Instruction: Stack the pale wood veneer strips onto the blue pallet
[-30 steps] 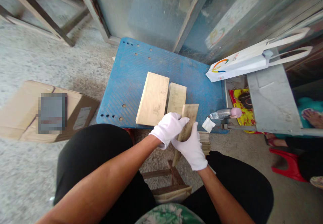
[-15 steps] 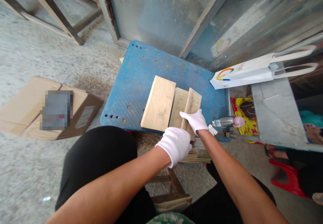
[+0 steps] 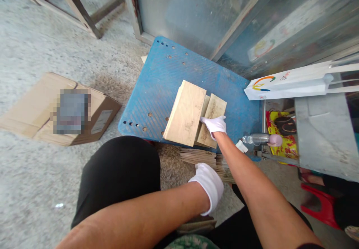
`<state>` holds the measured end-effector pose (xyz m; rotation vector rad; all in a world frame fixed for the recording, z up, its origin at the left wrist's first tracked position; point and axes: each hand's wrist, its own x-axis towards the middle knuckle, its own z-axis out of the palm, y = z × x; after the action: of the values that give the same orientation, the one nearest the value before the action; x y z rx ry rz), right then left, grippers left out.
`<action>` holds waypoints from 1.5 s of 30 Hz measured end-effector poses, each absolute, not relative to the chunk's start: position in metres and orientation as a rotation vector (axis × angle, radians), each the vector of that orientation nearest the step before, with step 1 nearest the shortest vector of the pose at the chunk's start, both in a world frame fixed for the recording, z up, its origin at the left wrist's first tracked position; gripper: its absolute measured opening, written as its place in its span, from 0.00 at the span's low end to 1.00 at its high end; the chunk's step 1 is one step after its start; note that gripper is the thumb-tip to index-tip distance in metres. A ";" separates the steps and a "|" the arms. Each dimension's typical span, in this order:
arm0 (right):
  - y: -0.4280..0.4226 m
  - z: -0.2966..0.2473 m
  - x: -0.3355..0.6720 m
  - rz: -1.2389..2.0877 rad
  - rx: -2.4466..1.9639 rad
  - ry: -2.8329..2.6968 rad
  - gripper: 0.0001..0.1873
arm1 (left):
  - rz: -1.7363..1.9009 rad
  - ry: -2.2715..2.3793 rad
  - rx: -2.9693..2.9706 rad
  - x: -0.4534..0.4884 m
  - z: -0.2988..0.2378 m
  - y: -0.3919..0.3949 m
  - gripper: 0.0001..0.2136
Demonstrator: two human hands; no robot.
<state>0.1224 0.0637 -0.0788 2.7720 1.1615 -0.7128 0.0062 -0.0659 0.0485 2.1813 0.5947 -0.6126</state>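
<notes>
Both my hands wear white gloves. My right hand (image 3: 214, 124) rests on a thin pale wooden board (image 3: 212, 120), fingers closed on its near part, laying it on the smaller stack beside a taller stack of boards (image 3: 185, 112) on the blue platform (image 3: 157, 88). My left hand (image 3: 209, 184) is drawn back and low, its fingers curled downward and hidden, close to a pile of thin wooden strips (image 3: 209, 159) on the ground between my knees.
A cardboard box (image 3: 60, 108) lies on the gravel at left. A white paper bag (image 3: 291, 84) sits on a grey metal stand (image 3: 322, 133) at right, with a plastic bottle (image 3: 259, 139) and a red stool (image 3: 319, 200) nearby. Metal panels stand behind the platform.
My right hand carried the board from in front of me forward onto the smaller stack. My left hand let go of it and dropped back toward the strip pile.
</notes>
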 end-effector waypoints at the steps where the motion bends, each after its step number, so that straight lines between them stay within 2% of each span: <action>1: 0.065 -0.079 0.121 -0.714 2.770 1.133 0.77 | -0.615 0.597 2.181 0.007 0.048 -0.066 0.22; 15: 0.072 -0.085 0.104 -0.644 2.738 1.011 0.74 | -0.452 0.743 2.228 0.010 0.041 -0.075 0.16; 24: 0.067 -0.089 0.105 -0.667 2.748 1.080 0.74 | -0.502 0.644 2.148 0.010 0.042 -0.068 0.21; 28: 0.065 -0.083 0.107 -0.687 2.738 1.109 0.70 | -0.526 0.637 2.126 0.011 0.043 -0.067 0.23; 33: 0.054 -0.078 0.117 -0.746 2.775 1.177 0.59 | -0.566 0.654 2.154 0.011 0.043 -0.075 0.23; 37: 0.030 -0.074 0.133 -0.638 2.837 1.275 0.48 | -0.633 0.541 2.138 0.010 0.040 -0.088 0.25; 45: -0.080 -0.083 0.175 -0.811 3.072 1.304 0.25 | -0.758 0.466 2.094 0.013 0.031 -0.106 0.19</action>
<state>0.1751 -0.0803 -0.0832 3.0724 1.3035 -0.8110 0.0126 -0.1063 0.0308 2.0938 0.4656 -0.7580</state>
